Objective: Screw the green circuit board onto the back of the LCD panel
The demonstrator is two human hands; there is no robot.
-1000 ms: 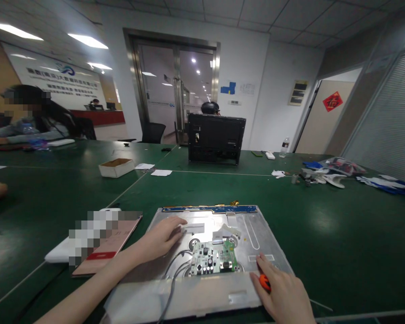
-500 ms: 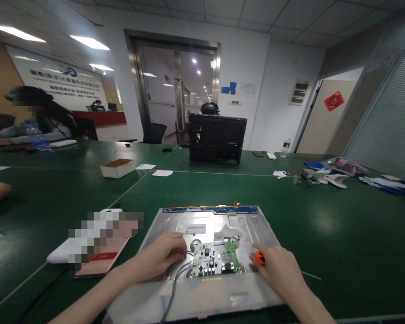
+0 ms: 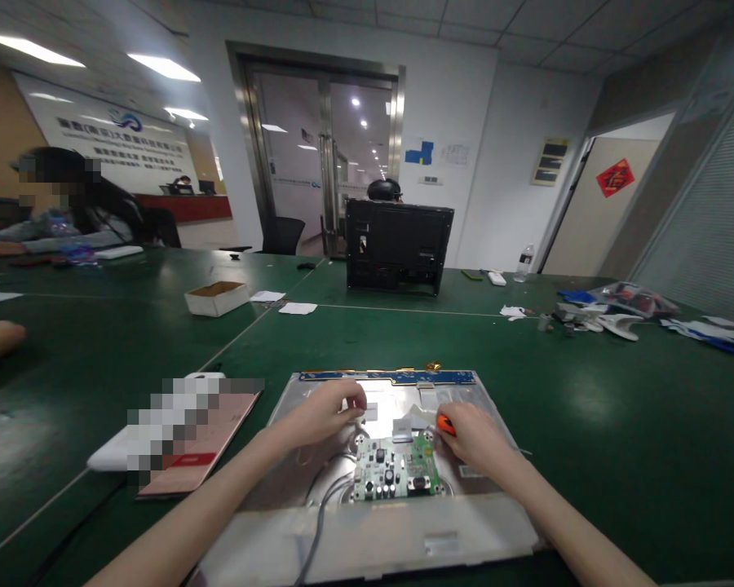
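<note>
A bare metal monitor panel (image 3: 465, 399) lies face down on the green table in front of me. A small green circuit board (image 3: 395, 473) sits at its middle, with grey cables (image 3: 318, 522) running off toward me. My left hand (image 3: 327, 412) rests on the panel just above the board's left corner, fingers curled at a white connector. My right hand (image 3: 474, 440) is closed around an orange-handled screwdriver (image 3: 444, 423), its tip pointing at the board's upper right corner.
A pink booklet and white pad (image 3: 177, 448) lie left of the panel. A black monitor back (image 3: 397, 249) stands across the table, a person behind it. A cardboard box (image 3: 216, 297) is at far left, parts and bags (image 3: 612, 314) far right. Another person sits at the left.
Both hands have moved up the panel toward the board's top edge. My right hand has brought the screwdriver from the panel's lower right to the board's upper right corner.
</note>
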